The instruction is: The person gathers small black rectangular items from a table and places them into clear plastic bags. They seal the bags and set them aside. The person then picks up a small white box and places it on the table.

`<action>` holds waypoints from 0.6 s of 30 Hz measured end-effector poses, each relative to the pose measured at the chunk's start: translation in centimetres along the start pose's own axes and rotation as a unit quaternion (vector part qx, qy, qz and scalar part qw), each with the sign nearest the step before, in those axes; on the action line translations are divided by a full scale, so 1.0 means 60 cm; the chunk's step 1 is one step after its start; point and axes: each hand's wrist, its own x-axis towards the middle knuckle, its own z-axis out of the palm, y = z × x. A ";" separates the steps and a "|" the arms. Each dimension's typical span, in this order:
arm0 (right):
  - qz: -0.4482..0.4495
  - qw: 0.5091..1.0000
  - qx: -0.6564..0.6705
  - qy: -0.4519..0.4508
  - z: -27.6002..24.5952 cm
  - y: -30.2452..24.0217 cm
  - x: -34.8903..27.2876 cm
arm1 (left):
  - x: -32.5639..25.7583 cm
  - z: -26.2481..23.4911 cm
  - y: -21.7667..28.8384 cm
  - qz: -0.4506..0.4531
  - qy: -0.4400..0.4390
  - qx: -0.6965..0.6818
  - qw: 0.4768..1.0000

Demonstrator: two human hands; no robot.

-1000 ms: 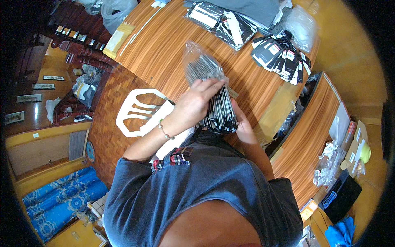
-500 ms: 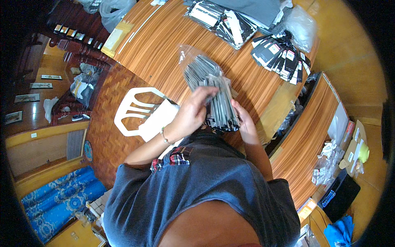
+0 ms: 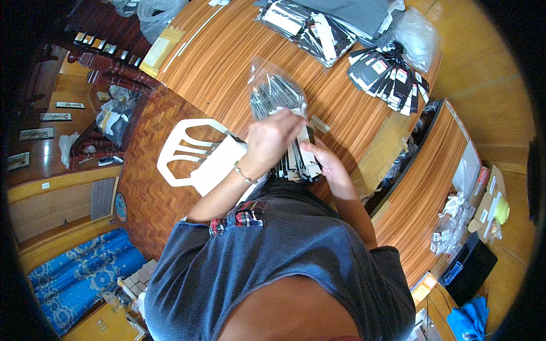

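Observation:
My left hand (image 3: 272, 141) grips the near end of a clear plastic bag (image 3: 273, 91) stuffed with black and white card tags, its far end lying on the wooden table (image 3: 227, 62). My right hand (image 3: 325, 160) holds a stack of black and white tags (image 3: 298, 163) just below the bag, at the table's near edge. The two hands touch over the stack. A thin bracelet sits on my left wrist.
More piles of black tags (image 3: 389, 74) and packed bags (image 3: 307, 25) lie at the far side of the table. A white plastic chair (image 3: 187, 156) stands at my left on the parquet floor. A wooden shelf (image 3: 426, 176) with small packets runs along my right.
The bag's near end and the stack of tags have moved closer to my body. My left hand has shifted down over the stack, and my right hand now shows more beside it.

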 end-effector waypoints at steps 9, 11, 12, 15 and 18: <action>-0.145 0.987 0.061 -0.021 0.000 0.011 -0.005 | -0.026 -0.015 0.036 0.098 -0.146 -0.067 0.982; -0.163 0.986 0.036 -0.004 0.001 0.012 -0.004 | -0.028 -0.014 0.033 0.109 -0.154 -0.067 0.980; -0.171 0.985 0.023 0.005 0.009 0.007 -0.006 | -0.029 -0.015 0.030 0.117 -0.160 -0.066 0.978; -0.151 0.986 0.066 0.012 0.046 -0.031 -0.029 | -0.038 -0.005 0.026 0.184 -0.173 -0.117 0.961; -0.145 0.988 0.053 0.012 0.046 -0.030 -0.016 | -0.056 0.010 0.041 0.262 -0.232 -0.152 0.924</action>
